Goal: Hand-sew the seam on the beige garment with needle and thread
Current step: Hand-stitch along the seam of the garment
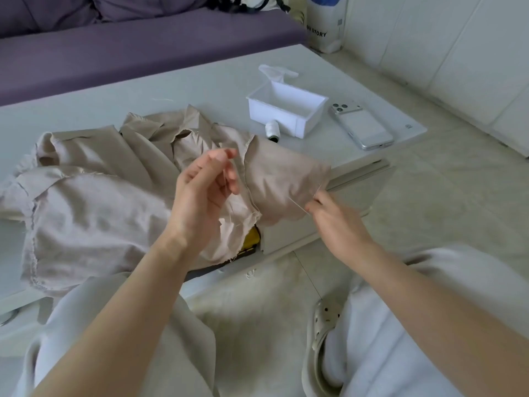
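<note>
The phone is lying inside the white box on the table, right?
Not quite. The phone is not inside the white box. It lies flat on the table just to the right of the box, with its cameras facing up. The head view shows this.

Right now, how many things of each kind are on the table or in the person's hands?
Beige garment: 1
White bin: 1
Thread spool: 1
Phone: 1
Clear plastic bag: 1
Needle, pinched by the right hand: 1
Total: 6
</note>
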The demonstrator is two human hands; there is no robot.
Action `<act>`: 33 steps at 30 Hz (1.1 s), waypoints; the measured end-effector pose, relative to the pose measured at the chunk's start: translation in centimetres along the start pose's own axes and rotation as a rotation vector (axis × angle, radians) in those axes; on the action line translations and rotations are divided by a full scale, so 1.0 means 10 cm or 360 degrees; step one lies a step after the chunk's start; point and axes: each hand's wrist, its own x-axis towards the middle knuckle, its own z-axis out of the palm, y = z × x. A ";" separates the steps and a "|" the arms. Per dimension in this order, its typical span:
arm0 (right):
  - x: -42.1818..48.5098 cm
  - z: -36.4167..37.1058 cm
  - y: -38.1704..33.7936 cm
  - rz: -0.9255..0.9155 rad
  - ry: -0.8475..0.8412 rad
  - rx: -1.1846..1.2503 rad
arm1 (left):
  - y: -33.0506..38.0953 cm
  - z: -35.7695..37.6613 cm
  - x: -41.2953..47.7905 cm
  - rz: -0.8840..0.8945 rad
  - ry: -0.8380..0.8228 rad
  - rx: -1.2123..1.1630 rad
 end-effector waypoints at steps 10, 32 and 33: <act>0.25 -0.25 -0.33 0.0400 0.0239 0.1894 | -0.04 0.02 -0.12 -0.0373 -0.0191 0.0723; 0.29 -0.36 -0.45 0.0718 -0.0340 0.1891 | 0.02 -0.07 -0.26 -0.0357 -0.0118 0.0821; 0.29 -0.34 -0.45 0.0675 -0.0335 0.1797 | 0.02 -0.10 -0.27 -0.0354 -0.0100 0.0836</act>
